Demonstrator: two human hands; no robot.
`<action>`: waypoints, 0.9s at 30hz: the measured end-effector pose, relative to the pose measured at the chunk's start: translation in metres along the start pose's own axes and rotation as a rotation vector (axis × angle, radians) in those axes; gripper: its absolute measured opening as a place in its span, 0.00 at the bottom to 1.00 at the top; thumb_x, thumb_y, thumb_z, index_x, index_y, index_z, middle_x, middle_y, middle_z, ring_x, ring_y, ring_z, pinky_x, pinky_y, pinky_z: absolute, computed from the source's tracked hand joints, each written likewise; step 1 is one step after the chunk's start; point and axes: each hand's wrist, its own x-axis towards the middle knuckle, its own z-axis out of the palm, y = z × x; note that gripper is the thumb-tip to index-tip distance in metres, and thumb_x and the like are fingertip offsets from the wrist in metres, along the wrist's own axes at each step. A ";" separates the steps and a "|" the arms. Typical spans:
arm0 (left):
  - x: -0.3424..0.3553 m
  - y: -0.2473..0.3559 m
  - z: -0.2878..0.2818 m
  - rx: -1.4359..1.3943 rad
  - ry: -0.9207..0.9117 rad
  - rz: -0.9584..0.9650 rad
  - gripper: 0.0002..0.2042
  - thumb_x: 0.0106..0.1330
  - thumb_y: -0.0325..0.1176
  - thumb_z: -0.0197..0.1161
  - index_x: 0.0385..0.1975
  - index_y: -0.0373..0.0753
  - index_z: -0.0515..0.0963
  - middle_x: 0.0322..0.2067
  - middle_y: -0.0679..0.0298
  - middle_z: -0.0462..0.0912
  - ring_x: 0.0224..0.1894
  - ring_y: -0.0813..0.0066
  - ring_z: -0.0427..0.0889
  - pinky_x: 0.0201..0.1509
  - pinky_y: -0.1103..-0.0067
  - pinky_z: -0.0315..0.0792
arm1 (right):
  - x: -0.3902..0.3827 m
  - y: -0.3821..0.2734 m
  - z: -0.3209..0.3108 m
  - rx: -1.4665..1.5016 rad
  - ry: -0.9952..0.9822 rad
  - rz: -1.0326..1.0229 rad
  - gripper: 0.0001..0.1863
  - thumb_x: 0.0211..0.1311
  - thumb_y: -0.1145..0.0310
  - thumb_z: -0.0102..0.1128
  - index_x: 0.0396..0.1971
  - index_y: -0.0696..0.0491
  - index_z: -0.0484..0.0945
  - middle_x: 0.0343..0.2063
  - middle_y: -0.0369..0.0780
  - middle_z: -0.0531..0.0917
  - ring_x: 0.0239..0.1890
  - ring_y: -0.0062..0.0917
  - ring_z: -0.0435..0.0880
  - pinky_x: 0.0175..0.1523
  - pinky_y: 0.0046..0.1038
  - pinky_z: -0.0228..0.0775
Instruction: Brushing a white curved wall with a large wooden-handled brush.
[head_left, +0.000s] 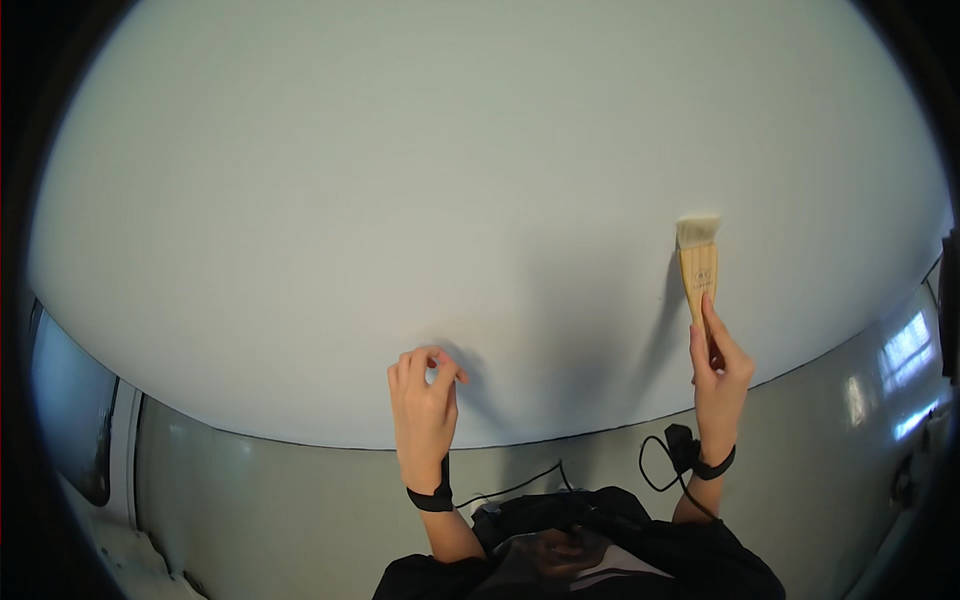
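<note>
My right hand (pixel 720 375) is closed round the narrow handle of a wide, flat paintbrush (pixel 700 270). The brush has a pale wooden handle and light bristles, which point away from me over a large white surface (pixel 330 200). Its shadow falls to the left of it; whether the bristles touch the surface I cannot tell. Over the near part of the same surface is my left hand (pixel 422 400), to the left of the brush. Its fingers are curled in, thumb close to the forefinger, and nothing shows in them.
The white surface's near edge (pixel 500 446) runs just in front of my body. Beyond that edge lies a glossy grey-green floor (pixel 300 500). Black bands circle both wrists, and a thin black cable (pixel 655 465) loops beside the right one. A pale-framed dark panel (pixel 75 390) stands at far left.
</note>
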 end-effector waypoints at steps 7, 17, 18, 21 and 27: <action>0.012 -0.009 0.021 0.014 -0.035 -0.036 0.13 0.51 0.12 0.60 0.32 0.38 0.80 0.43 0.65 0.77 0.45 0.63 0.76 0.52 0.67 0.67 | -0.007 0.042 0.017 -0.163 -0.103 -0.083 0.20 0.66 0.77 0.66 0.58 0.56 0.83 0.19 0.39 0.75 0.19 0.17 0.65 0.26 0.21 0.61; 0.033 -0.050 0.050 0.010 -0.049 -0.040 0.10 0.53 0.16 0.64 0.29 0.41 0.78 0.42 0.65 0.77 0.44 0.64 0.75 0.49 0.68 0.66 | -0.011 0.083 0.041 -0.454 -0.521 0.011 0.22 0.51 0.75 0.73 0.50 0.51 0.88 0.13 0.41 0.73 0.14 0.21 0.67 0.25 0.22 0.64; 0.037 -0.051 0.051 0.010 -0.057 -0.043 0.10 0.53 0.16 0.64 0.29 0.41 0.78 0.42 0.65 0.77 0.44 0.64 0.75 0.49 0.68 0.66 | -0.006 0.074 0.039 -0.454 -0.518 0.013 0.22 0.51 0.75 0.73 0.50 0.51 0.88 0.13 0.41 0.73 0.14 0.21 0.67 0.25 0.22 0.64; 0.038 -0.059 0.051 0.008 -0.044 -0.047 0.10 0.53 0.16 0.64 0.29 0.41 0.78 0.42 0.65 0.77 0.43 0.64 0.75 0.48 0.69 0.66 | 0.003 0.037 0.044 -0.204 -0.605 0.024 0.22 0.50 0.78 0.72 0.49 0.52 0.88 0.15 0.41 0.78 0.15 0.21 0.69 0.26 0.21 0.65; 0.029 -0.053 0.047 -0.020 -0.070 -0.057 0.12 0.51 0.13 0.61 0.30 0.39 0.80 0.44 0.65 0.77 0.44 0.64 0.74 0.51 0.68 0.67 | 0.036 -0.016 0.078 0.051 -0.156 -0.423 0.26 0.50 0.84 0.69 0.53 0.55 0.86 0.27 0.40 0.85 0.20 0.21 0.72 0.29 0.19 0.65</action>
